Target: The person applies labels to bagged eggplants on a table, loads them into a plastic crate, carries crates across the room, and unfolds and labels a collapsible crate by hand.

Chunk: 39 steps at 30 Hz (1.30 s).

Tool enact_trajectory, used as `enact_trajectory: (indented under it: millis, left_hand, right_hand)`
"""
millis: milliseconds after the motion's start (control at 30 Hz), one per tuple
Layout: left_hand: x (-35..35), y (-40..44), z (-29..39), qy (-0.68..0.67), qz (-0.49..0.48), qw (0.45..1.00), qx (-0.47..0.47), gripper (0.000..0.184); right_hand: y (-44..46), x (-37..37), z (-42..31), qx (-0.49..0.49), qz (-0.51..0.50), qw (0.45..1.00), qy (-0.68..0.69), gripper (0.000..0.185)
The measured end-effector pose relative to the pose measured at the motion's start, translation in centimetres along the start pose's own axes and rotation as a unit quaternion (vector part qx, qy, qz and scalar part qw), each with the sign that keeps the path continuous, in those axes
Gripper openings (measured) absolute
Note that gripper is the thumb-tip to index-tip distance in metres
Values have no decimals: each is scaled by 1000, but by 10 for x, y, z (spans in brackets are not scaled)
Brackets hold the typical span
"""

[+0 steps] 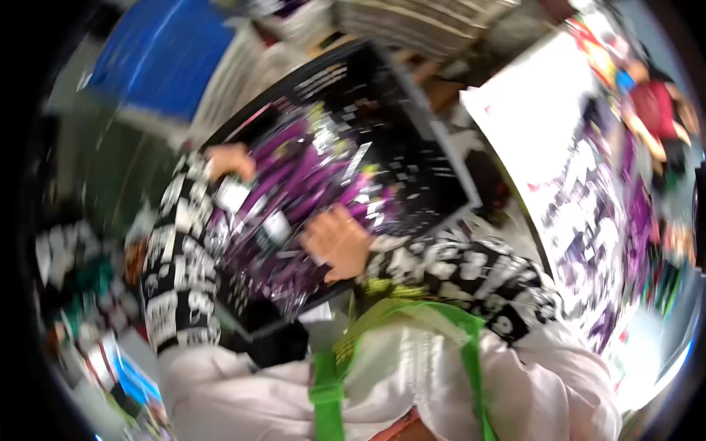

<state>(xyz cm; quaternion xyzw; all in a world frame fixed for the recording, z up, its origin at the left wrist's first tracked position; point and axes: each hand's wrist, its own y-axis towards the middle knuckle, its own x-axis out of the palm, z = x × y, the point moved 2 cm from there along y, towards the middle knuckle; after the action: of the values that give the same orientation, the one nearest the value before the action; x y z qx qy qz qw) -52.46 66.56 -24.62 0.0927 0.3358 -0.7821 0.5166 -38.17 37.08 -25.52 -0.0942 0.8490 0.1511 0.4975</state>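
Note:
Clear, shiny plastic packs with purple contents [294, 173] lie piled in a large black box or tray [412, 140]. White labels show on some packs, and the picture is smeared by motion. My left hand [232, 162] is at the left side of the pile, its fingers curled down by a white label; what they hold is hidden. Lower and to the right, my right hand [338, 239] rests on the packs with its fingers stretched out, palm down. What the purple items are, I cannot tell.
A white table [529, 110] at right carries many more purple packs [596, 220]. A person in red [653, 110] is beyond it. A blue crate or bin [162, 55] stands at upper left, near stacked cardboard [434, 22]. Mixed goods [88, 287] lie at lower left.

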Motion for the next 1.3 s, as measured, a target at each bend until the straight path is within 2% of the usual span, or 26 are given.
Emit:
enact_trajectory:
  millis: [100,200,233,267,367,400,433,500,567,633,667,700,733,767,833,867,900,967,1033,1067,1100,1133,1167,1200,1233,1300]
  left_hand:
    - [-9,10,6,-263,38,938,-225,35]
    - [-14,25,31,-398,53,881,-252,34]
    - [-11,29,35,-387,43,886,-250,34]
    - [-6,29,33,-356,50,897,-258,35]
    - [20,30,23,-30,272,874,-401,44]
    - [36,33,31,100,351,811,-457,48]
    - [58,38,29,280,422,678,-533,49]
    - [72,47,50,321,452,600,-577,46]
    - [89,45,24,355,499,534,-583,43]
    - [84,30,-2,331,545,602,-481,38]
    - [83,28,-3,316,542,611,-483,37]
    - [81,29,-2,301,537,620,-486,37]
    - [82,29,-10,325,511,613,-508,34]
    - [83,29,-16,323,518,597,-521,32]
    - [81,36,7,268,550,556,-562,36]
    - [76,39,33,249,526,563,-587,39]
    - [85,38,13,250,528,560,-587,39]
    - [126,27,-65,284,483,660,-501,44]
    - [149,32,-57,301,468,627,-545,49]
    - [140,26,-12,230,443,653,-570,53]
    - [125,51,44,154,425,685,-571,58]
    - [112,66,95,205,422,708,-528,53]
    - [109,68,95,234,420,724,-495,51]
    - [110,74,77,244,423,739,-464,49]
    - [116,71,74,248,433,740,-451,47]
    - [121,66,93,249,448,723,-464,44]
  right_hand:
    - [3,15,9,66,42,991,-105,23]
    - [8,15,-9,-157,20,985,-71,39]
    - [16,44,-15,-102,-39,992,-57,51]
    - [19,61,-17,-93,-49,991,-78,50]
    - [25,96,-19,-64,-76,987,-122,45]
    - [25,98,-15,-52,-82,988,-123,42]
    - [21,104,-12,31,2,997,78,25]
    - [-6,46,-12,92,77,989,83,25]
    - [-42,-23,10,137,98,981,93,48]
    - [-87,-111,39,175,114,970,121,70]
    - [-115,-152,55,185,223,951,107,65]
    - [-144,-193,70,238,254,936,46,68]
    - [-172,-246,84,365,185,912,38,69]
    - [-216,-266,100,379,364,850,29,67]
    - [-315,-317,137,591,313,723,-171,75]
    - [-357,-338,146,539,441,640,-324,63]
    - [-400,-351,167,639,364,537,-414,67]
    - [-479,-354,209,729,357,463,-356,76]
    - [-558,-331,269,742,333,580,-47,83]
    - [-558,-312,280,735,293,608,59,87]
    - [-557,-306,278,727,295,611,102,89]
    - [-556,-301,278,719,296,612,145,91]
    - [-533,-323,248,801,268,531,69,86]
    - [-537,-319,248,793,302,527,48,66]
    - [-536,-321,251,790,298,518,136,68]
    - [-543,-302,266,731,323,574,178,66]
